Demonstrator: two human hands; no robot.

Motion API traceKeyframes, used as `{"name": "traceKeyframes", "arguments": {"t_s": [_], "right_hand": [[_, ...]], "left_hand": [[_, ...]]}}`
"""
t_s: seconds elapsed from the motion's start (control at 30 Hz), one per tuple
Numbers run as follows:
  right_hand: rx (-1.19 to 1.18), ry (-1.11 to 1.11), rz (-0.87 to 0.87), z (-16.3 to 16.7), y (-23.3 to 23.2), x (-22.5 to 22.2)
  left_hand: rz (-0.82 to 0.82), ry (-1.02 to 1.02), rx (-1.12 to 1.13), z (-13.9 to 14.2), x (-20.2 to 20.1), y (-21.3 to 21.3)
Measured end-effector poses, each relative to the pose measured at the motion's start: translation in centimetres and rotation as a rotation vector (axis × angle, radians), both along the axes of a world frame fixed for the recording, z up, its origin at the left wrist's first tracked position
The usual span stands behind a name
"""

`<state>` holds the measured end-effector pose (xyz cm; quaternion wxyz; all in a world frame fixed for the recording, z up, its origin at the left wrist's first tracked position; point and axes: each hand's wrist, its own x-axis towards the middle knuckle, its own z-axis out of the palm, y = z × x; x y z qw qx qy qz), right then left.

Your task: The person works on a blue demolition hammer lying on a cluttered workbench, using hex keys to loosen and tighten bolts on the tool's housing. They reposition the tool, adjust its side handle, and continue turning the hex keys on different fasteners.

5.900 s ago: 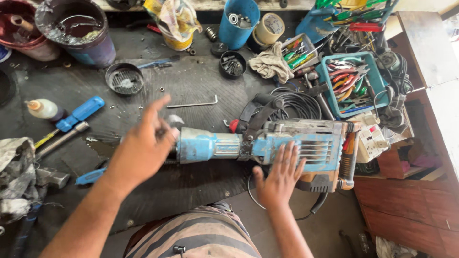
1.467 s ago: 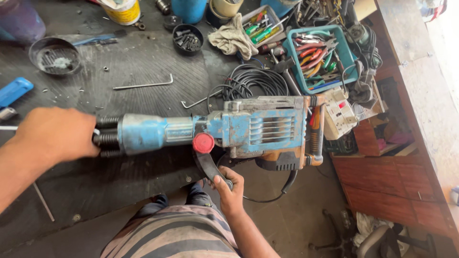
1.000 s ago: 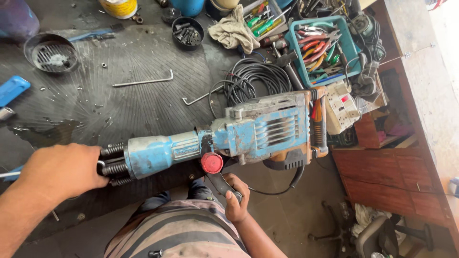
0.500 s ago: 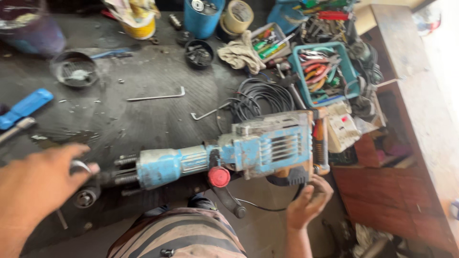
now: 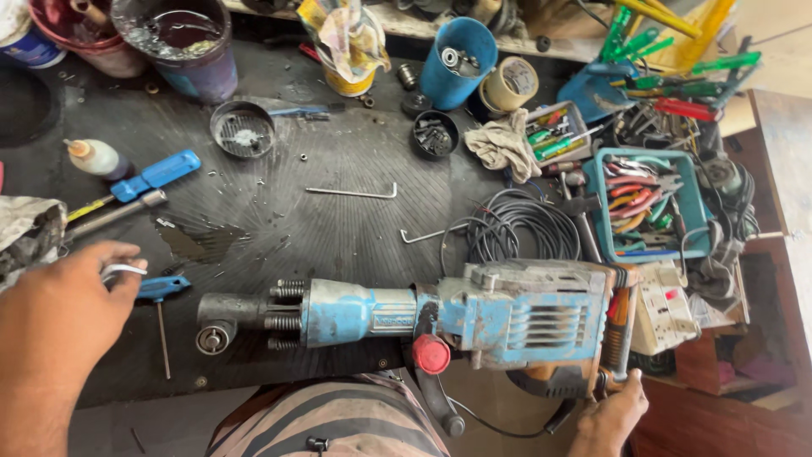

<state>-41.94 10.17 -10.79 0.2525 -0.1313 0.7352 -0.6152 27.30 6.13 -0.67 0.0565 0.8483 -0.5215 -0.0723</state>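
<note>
- Since half a second ago, your left hand (image 5: 63, 309) has come off the nose of the demolition hammer (image 5: 440, 317) and is now sitting at 9 o'clock of it, while your right hand (image 5: 611, 419) has slid further toward the rear handle.
- Your left hand is curling loosely over a bent metal key (image 5: 123, 271) near the table's left edge; the fingers are lying together, and whether they are actually gripping it cannot be told.
- Just at 3 o'clock of that hand, a blue T-handle driver (image 5: 161, 296) is lying on the dark rubber mat (image 5: 338, 169).
- The demolition hammer is lying on its side along the near edge of the mat, nose pointing to 9 o'clock, its red knob (image 5: 431, 354) facing you.
- At 12 o'clock of the hammer, an L-shaped hex key (image 5: 355, 192) and a coil of black cable (image 5: 512, 228) are resting apart from it.
- Your right hand is touching the handle at the hammer's 5 o'clock end; its fingers are mostly hidden, so their grip cannot be told.
- At 1 o'clock of the hammer, a blue tray of pliers (image 5: 689, 241) is sitting.
</note>
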Motion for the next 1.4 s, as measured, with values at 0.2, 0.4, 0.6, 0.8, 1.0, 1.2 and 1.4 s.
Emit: {"name": "traceKeyframes", "arguments": {"t_s": [0.2, 0.4, 0.6, 0.8, 1.0, 1.2, 1.4], "right_hand": [[-0.006, -0.370, -0.066, 1.1, -3.4, 0.9], [-0.034, -0.025, -0.020, 4.4, -3.9, 5.8], [-0.032, 0.009, -0.001, 3.8, -4.4, 5.6], [0.107, 0.108, 0.050, -0.5, -4.9, -0.2], [-0.095, -0.016, 0.016, -0.7, -5.0, 0.7], [-0.087, 0.042, 0.001, -0.3, -5.1, 0.1], [-0.140, -0.008, -0.029, -0.8, -4.6, -0.2]], "left_hand": [[0.028, 0.055, -0.073, -3.0, 1.0, 1.8], [0.009, 0.123, -0.133, -4.2, 1.7, 1.1], [-0.083, -0.007, 0.086, -0.4, -1.6, -4.5], [-0.514, 0.042, -0.211, -0.7, -7.2, -16.4], [-0.616, -0.258, -0.121, -3.2, -12.6, -26.0], [-0.566, -0.287, -0.011, -2.4, -14.9, -27.5], [-0.528, -0.362, 0.003, -2.3, -15.7, -27.5]]}}
